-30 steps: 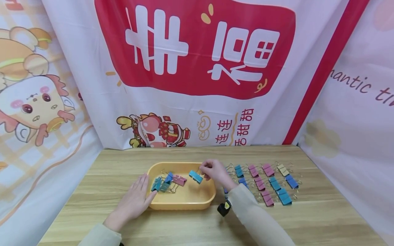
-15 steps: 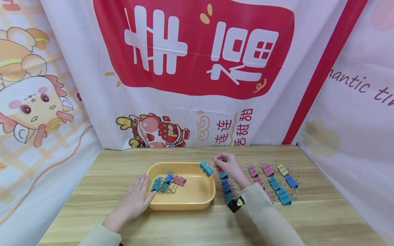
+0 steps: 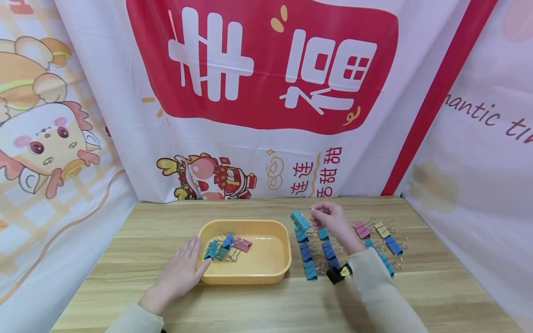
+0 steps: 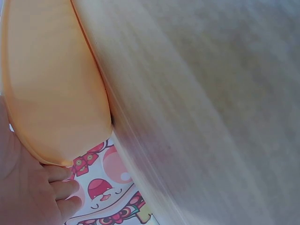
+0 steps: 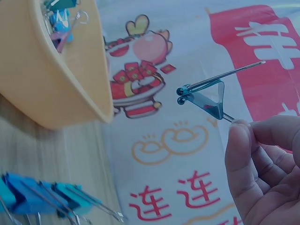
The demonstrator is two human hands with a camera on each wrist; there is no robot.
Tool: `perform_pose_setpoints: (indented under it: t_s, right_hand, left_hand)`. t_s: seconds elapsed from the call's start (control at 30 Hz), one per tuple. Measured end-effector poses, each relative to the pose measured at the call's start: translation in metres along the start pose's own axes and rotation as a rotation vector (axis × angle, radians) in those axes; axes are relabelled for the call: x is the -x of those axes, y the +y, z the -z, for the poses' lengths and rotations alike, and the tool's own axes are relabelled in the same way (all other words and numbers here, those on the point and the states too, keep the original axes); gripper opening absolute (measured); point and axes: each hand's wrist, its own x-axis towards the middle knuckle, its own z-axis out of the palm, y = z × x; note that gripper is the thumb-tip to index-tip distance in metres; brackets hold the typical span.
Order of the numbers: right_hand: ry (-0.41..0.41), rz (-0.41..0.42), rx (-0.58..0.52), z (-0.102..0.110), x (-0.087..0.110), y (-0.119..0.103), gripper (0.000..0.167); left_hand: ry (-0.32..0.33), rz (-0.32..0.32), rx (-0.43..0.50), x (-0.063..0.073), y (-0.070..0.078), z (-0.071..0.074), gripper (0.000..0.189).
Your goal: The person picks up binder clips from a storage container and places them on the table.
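My right hand (image 3: 331, 221) pinches a teal binder clip (image 3: 300, 221) by one wire handle, above the table just right of the tray. In the right wrist view the clip (image 5: 206, 98) hangs from thumb and forefinger, its other handle sticking out free. My left hand (image 3: 181, 267) rests against the left end of the yellow tray (image 3: 250, 279), fingers straight along its rim. Inside the tray, at its left side, lie several binder clips: a pink one (image 3: 242, 243), a blue one (image 3: 227, 240) and teal ones (image 3: 211, 249).
Right of the tray, binder clips lie in rows on the wooden table (image 3: 250, 310): a teal one (image 3: 310, 269), a blue one (image 3: 393, 245), a pink one (image 3: 362, 229) and a cream one (image 3: 381, 230) among them. My right forearm covers part of the rows. A printed cloth (image 3: 266, 162) hangs behind.
My right hand has lifted the teal binder clip out of the tray and carried it right, over the tray's edge to above the nearest column of clips. My left hand stays put.
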Motion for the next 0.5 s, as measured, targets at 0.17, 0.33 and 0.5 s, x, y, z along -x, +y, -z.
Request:
perform_pose_setpoints:
  t_s: [0.17,0.33,0.5]
  right_hand:
    - [0.019,0.014,0.003,0.021,0.006,-0.001,0.026]
    - [0.067,0.021,0.026,0.045,0.010,0.004,0.030]
    - [0.118,0.020,0.017,0.066,0.019,0.003,0.035]
  left_hand:
    - [0.005,-0.002,0.000,0.000,0.000,0.000,0.068]
    - [-0.002,0.001,-0.004,-0.001,-0.002,-0.001,0.069]
    - [-0.001,0.000,-0.012,-0.002,-0.003,-0.003,0.069]
